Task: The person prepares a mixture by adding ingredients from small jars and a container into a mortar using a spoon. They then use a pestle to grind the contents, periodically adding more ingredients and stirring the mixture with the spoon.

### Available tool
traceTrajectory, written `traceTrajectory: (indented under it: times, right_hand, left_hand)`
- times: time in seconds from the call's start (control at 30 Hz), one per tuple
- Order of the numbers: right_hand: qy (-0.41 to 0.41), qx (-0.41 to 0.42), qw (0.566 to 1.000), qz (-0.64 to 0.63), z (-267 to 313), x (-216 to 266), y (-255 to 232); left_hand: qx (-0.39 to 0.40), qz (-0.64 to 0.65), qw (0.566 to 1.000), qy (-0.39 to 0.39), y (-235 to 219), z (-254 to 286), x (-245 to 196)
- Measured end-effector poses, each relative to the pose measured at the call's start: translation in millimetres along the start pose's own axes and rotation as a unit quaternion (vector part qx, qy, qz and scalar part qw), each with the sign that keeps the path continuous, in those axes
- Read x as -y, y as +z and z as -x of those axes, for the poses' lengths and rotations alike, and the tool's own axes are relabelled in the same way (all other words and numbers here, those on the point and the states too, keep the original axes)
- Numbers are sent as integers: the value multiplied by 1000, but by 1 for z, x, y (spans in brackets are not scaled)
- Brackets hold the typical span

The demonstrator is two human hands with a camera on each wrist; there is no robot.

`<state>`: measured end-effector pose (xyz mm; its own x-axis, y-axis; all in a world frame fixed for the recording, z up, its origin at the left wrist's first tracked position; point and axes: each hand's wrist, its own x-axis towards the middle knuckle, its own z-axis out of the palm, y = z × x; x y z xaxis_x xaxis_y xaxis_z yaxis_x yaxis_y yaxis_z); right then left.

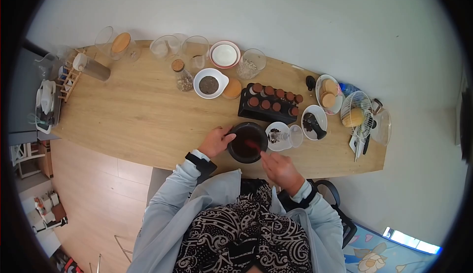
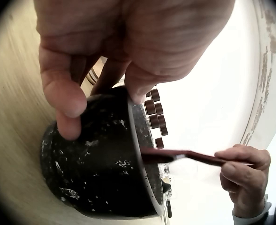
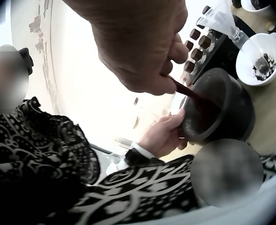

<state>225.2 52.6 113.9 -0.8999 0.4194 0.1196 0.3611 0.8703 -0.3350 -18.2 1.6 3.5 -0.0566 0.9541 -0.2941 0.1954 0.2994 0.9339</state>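
Note:
A black mortar-like bowl [image 1: 242, 158] stands at the table's front edge, its dark outside flecked with white in the left wrist view [image 2: 91, 159]. The left hand [image 1: 215, 142] grips its rim from the left, thumb at the rim and fingers along the outer wall [image 2: 124, 37]. From the right, the right hand [image 1: 283, 170] pinches the handle of a reddish-brown spoon or spatula [image 2: 199, 157], whose broad end is inside the bowl. In the right wrist view the right hand [image 3: 133, 47] is above the bowl [image 3: 238, 105]. What lies in the bowl is too dark to tell.
Right of the bowl is a white dish [image 1: 279, 146] with dark bits and a clear funnel [image 1: 295, 136]. Behind stands a black rack [image 1: 266, 114] of corked jars. A white bowl [image 1: 319, 118] holds a black object. Glass jars and bowls line the back edge.

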Motion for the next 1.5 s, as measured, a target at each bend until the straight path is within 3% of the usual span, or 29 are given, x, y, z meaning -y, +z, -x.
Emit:
traceTrajectory:
  times: [0.13, 0.27, 0.43, 0.67, 0.73, 0.77, 0.97, 1.07, 1.13, 1.47, 1.5]
  right_hand:
    - [5, -60, 998, 14, -5, -15, 15]
    - [-26, -24, 998, -60, -1, -12, 17]
    - [31, -109, 992, -57, -4, -22, 24]
    - [6, -95, 987, -128, 11, -23, 23]
    - [89, -129, 980, -121, 9, -24, 29]
    - [89, -131, 980, -123, 9, -23, 30]
    - [17, -111, 983, -147, 13, -23, 26]
    - [10, -93, 994, -51, 10, -22, 27]
    - [-36, -18, 998, -50, 12, -18, 22]
    - [10, -18, 996, -83, 7, -8, 6]
    - [57, -45, 994, -83, 5, -5, 0]
  left_hand:
    - [15, 2, 1000, -13, 0, -3, 3]
    - [39, -14, 999, -26, -2, -2, 2]
    - [55, -23, 997, -41, -2, -3, -1]
    - [69, -26, 996, -55, -2, -4, -1]
    - [67, -24, 996, -60, -3, -4, -2]
    - [68, -26, 996, -60, -3, -3, -4]
    - [75, -26, 995, -61, -4, -4, -3]
    - [71, -27, 995, -67, -3, -3, -7]
    - [67, -34, 995, -71, -6, -1, -8]
    - [70, -25, 995, -70, -5, -1, -8]
    - [73, -19, 994, -75, -4, -2, -8]
